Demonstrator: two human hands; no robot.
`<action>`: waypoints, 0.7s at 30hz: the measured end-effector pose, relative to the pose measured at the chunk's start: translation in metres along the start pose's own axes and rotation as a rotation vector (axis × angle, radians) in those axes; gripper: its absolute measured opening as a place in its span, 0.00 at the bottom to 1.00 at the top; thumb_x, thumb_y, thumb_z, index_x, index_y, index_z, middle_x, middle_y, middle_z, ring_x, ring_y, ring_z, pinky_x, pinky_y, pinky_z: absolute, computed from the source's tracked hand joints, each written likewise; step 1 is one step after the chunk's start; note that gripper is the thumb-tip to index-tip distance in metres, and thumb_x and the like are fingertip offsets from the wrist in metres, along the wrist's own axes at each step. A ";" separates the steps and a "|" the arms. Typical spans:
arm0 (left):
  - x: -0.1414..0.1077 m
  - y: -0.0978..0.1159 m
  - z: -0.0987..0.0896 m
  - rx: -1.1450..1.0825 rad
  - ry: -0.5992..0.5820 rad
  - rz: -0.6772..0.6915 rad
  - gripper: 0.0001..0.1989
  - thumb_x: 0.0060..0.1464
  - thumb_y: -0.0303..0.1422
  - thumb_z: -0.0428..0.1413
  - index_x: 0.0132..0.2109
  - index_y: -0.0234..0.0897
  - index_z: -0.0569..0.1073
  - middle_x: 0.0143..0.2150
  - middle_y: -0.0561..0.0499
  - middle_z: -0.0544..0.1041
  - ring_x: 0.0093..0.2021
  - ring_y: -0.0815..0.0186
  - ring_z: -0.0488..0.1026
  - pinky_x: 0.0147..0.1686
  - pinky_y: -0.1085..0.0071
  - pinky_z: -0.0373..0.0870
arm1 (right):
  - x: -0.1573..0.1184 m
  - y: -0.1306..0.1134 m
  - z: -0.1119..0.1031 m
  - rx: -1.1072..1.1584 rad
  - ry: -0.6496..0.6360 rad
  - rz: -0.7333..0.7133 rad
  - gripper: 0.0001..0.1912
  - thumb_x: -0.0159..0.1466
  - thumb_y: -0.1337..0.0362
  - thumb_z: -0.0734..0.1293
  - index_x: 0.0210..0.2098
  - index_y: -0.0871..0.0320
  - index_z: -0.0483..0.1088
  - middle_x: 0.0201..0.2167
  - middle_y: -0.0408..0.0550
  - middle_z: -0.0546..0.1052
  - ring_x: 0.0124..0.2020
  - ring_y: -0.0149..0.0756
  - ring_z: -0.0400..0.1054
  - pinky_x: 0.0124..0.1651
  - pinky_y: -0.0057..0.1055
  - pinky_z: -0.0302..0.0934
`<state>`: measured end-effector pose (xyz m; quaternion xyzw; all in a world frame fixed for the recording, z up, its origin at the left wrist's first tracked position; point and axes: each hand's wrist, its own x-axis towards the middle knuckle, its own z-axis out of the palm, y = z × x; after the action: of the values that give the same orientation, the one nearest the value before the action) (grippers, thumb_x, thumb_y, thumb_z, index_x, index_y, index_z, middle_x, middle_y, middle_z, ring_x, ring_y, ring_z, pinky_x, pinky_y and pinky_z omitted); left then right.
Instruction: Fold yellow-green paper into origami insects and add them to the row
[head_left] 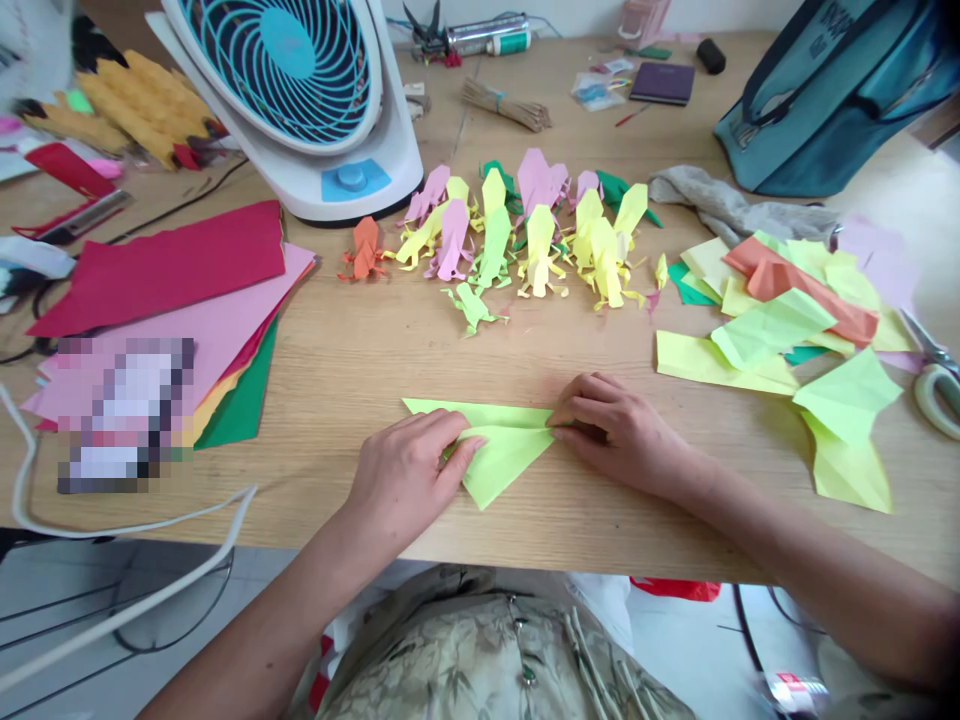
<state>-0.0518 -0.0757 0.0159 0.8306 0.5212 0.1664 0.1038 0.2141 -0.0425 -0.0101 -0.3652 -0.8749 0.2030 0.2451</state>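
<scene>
A sheet of light green paper, partly folded with a point toward me, lies near the front of the wooden table. My left hand is closed on its left side, thumb on top along a crease. At the right corner, my right hand pinches the paper between thumb and fingers. Beyond my hands stand several folded paper figures with thin curled legs, among them a small green figure, an orange figure and a yellow figure.
Coloured paper sheets lie at the left under a blurred-out rectangular object. A fan stands behind them. At the right are loose paper pieces, scissors, a grey cloth and a teal bag.
</scene>
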 end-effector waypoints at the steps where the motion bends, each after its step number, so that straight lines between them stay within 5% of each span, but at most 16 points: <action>1: 0.002 0.000 0.000 0.014 -0.006 -0.022 0.12 0.63 0.36 0.51 0.31 0.39 0.68 0.27 0.54 0.74 0.27 0.67 0.70 0.26 0.71 0.58 | 0.000 0.000 0.000 0.010 0.005 0.011 0.06 0.66 0.69 0.64 0.35 0.55 0.73 0.34 0.51 0.73 0.37 0.40 0.68 0.41 0.38 0.64; 11: 0.015 0.006 -0.008 0.053 -0.147 -0.168 0.10 0.63 0.33 0.52 0.32 0.37 0.69 0.33 0.54 0.74 0.28 0.69 0.68 0.28 0.71 0.56 | -0.003 -0.002 -0.003 0.050 0.044 0.219 0.03 0.63 0.70 0.67 0.34 0.57 0.73 0.36 0.49 0.70 0.36 0.37 0.67 0.41 0.35 0.64; 21: 0.020 0.002 0.000 0.037 -0.157 -0.203 0.08 0.62 0.31 0.53 0.33 0.37 0.68 0.33 0.54 0.71 0.29 0.68 0.67 0.30 0.71 0.57 | -0.007 0.000 -0.007 0.019 0.060 0.314 0.03 0.64 0.67 0.68 0.33 0.56 0.72 0.36 0.47 0.70 0.37 0.37 0.66 0.42 0.37 0.62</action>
<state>-0.0424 -0.0590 0.0198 0.7858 0.5958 0.0797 0.1453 0.2224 -0.0460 -0.0066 -0.5009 -0.7973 0.2362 0.2400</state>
